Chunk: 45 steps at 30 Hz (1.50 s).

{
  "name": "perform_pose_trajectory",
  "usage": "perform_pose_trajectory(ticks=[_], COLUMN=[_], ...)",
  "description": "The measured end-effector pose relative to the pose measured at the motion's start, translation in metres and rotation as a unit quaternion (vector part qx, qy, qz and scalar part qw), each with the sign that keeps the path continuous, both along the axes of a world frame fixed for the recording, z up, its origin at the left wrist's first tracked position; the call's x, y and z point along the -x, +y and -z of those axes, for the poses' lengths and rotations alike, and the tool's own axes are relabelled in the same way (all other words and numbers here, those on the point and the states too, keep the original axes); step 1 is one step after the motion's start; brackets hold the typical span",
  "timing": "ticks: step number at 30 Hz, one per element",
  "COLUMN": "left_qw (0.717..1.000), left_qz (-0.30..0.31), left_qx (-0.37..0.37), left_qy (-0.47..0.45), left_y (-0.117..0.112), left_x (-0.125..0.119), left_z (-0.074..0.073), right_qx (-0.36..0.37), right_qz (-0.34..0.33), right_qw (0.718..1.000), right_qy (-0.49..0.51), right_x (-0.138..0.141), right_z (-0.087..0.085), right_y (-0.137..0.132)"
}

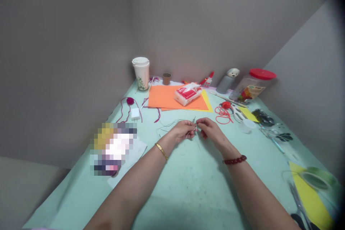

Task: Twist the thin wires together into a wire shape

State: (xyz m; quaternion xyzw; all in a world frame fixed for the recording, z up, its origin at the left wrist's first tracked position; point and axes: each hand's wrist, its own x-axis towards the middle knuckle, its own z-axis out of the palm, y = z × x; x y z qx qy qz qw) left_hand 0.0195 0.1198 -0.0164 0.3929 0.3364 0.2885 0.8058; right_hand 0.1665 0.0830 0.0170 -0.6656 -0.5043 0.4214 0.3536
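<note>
My left hand [183, 130] and my right hand [209, 129] meet over the middle of the pale green table [188, 187]. Both are closed in a pinch on a thin wire or thread [194, 121] that sticks up between the fingertips, with loose strands trailing off to the left and below. A gold bracelet sits on my left wrist and a dark red bead bracelet on my right.
Behind the hands lie orange paper [167, 97], a tissue pack [188, 93], a glue bottle [207, 79], red cord [223, 114], scissors [237, 112] and a red-lidded jar [253, 86]. A white cup [141, 73] stands at the back left. Yellow paper [309, 194] and a green tape roll [318, 179] are at the right.
</note>
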Motion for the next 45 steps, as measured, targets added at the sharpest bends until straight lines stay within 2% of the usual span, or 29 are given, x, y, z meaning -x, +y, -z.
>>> perform_pose_trajectory(ticks=[7,13,17,24,27,32,37,41,45], left_qw=[1.0,0.999,0.997,0.993,0.992,0.994,0.994,0.994,0.994], left_qz=[0.016,0.007,-0.009,-0.031,-0.037,-0.028,-0.011,-0.01,-0.008], left_qx=[-0.016,-0.032,-0.046,-0.065,-0.064,-0.055,-0.067,-0.075,-0.071], left_qy=[0.008,0.028,0.06,0.098,0.098,0.089,0.08,0.076,0.079], left_y=[0.003,0.001,-0.002,-0.01,-0.012,-0.01,-0.009,-0.009,-0.01], left_x=[0.001,-0.002,-0.003,-0.004,-0.005,-0.004,-0.004,-0.002,-0.001], left_z=[0.005,0.005,0.002,-0.01,-0.013,-0.01,-0.005,-0.007,-0.009], right_qx=[0.047,0.05,0.051,0.101,0.098,0.09,0.113,0.129,0.13], right_qz=[0.0,-0.034,-0.031,0.003,0.009,0.009,-0.001,-0.044,-0.031], right_qw=[0.997,0.998,0.998,0.986,0.982,0.977,0.972,0.96,0.958], right_qy=[0.054,0.017,0.016,0.136,0.159,0.192,0.206,0.243,0.254], right_x=[-0.002,-0.004,-0.004,-0.004,-0.002,-0.002,-0.006,-0.008,-0.009], right_z=[-0.002,-0.009,-0.007,-0.002,-0.003,-0.001,0.002,0.005,0.009], right_y=[-0.006,-0.013,-0.013,-0.016,-0.017,-0.017,-0.015,-0.011,-0.007])
